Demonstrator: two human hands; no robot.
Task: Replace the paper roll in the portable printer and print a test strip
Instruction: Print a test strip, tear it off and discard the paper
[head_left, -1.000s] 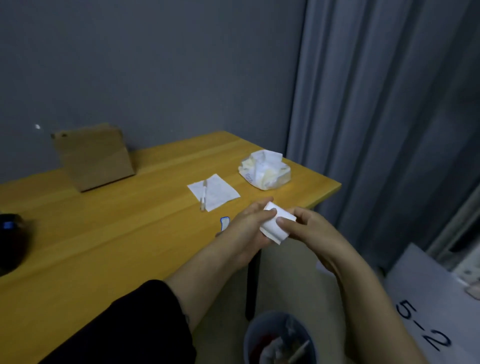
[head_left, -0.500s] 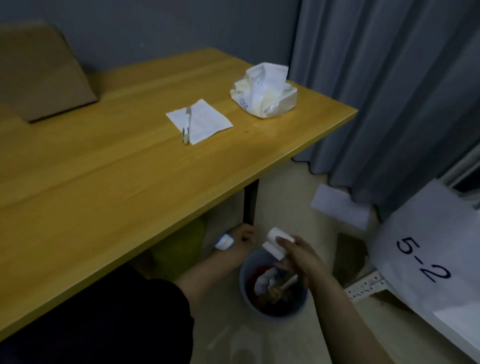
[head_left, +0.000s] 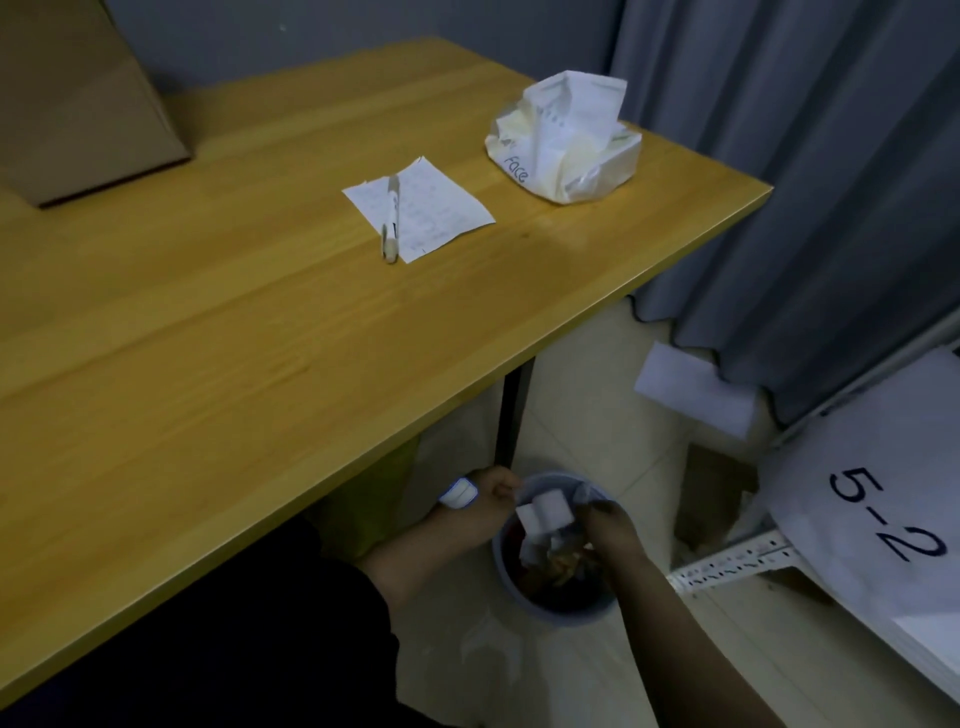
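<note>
Both hands are below the table's front edge, over a grey waste bin (head_left: 556, 610) full of rubbish on the floor. My left hand (head_left: 483, 506) is closed around a small white device with a blue edge (head_left: 458, 492). A white folded piece of paper (head_left: 545, 512) hangs just above the bin's opening, between the two hands. My right hand (head_left: 610, 527) is right next to it with the fingers curled downward. A narrow gap shows between fingers and paper, so I cannot tell whether they still hold it.
On the yellow wooden table (head_left: 260, 364) lie a paper sheet (head_left: 426, 208) with a pen (head_left: 390, 218), a tissue pack (head_left: 566, 140) and a cardboard box (head_left: 78, 104). A black table leg (head_left: 511, 415) stands behind the bin. A grey curtain (head_left: 805, 156) and a "5-2" board (head_left: 883, 525) are on the right.
The view has tilted down from the tabletop to the floor. Both hands have dropped below the table edge, and the right hand has carried the white paper over the bin.
</note>
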